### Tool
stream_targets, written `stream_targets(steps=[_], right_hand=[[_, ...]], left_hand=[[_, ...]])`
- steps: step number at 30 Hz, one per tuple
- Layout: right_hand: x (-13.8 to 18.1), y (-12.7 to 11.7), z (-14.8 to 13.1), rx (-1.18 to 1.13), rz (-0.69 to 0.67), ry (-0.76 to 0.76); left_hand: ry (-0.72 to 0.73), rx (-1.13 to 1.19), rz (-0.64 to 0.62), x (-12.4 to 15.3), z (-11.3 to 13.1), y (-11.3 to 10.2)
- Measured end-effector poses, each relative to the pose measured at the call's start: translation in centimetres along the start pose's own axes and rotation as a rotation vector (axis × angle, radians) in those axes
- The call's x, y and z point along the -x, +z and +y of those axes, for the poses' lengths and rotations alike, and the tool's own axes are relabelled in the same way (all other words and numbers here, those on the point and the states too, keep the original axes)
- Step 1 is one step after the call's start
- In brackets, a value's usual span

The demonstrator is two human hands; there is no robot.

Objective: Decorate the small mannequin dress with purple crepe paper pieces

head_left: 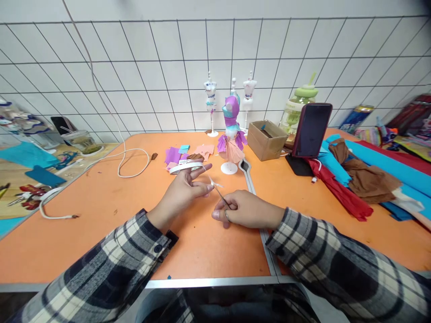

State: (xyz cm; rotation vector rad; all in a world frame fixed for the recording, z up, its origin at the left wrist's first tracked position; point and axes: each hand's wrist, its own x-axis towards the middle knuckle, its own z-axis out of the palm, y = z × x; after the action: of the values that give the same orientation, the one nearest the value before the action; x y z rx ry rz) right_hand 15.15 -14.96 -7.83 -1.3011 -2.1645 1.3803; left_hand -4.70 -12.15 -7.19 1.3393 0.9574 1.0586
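We had both hands close together over the orange tabletop point(202, 251), in front of the dress form point(232, 130) with its purple and peach skirt. Our left hand point(182, 190) carried a white roll point(185, 168), hooped about its fingers, while the thumb and a neighbouring finger seemed to pinch a thin white strip point(217, 184) near the roll. Our right hand point(244, 208) was curled around a slim metal tool point(220, 196) (scissors, by its look, though the fingers hid most of the grip), holding it firmly rather than loosely.

What mattered most was the line between tool and strip — the tool's long axis slanted forward and to the left from our right fingers, its tip at the strip, just beside the left thumb. The left hand was the nearer to the strip; the right met it only by the tool's length. We could not tell whether the tip touched the strip, straddled it or merely crossed in front.

Beyond our hands, coloured scraps point(173, 155) lay left of the form — well apart from the tool — and a cardboard box point(267, 141) stood to its right.
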Motion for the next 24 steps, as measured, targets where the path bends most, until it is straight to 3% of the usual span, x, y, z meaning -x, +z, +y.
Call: stream_targets(steps=[2, 5, 24], right_hand=[[-0.13, 0.01, 0.12, 0.174, 0.115, 0.016], [-0.11, 0.03, -0.03, 0.291, 0.18, 0.009], [-0.31, 0.65, -0.22, 0.326, 0.25, 0.006]], left_hand=[[-0.02, -0.006, 0.004, 0.15, 0.12, 0.25], [-0.037, 0.001, 0.007, 0.32, 0.27, 0.67], [-0.018, -0.007, -0.031, 0.46, 0.16, 1.04]])
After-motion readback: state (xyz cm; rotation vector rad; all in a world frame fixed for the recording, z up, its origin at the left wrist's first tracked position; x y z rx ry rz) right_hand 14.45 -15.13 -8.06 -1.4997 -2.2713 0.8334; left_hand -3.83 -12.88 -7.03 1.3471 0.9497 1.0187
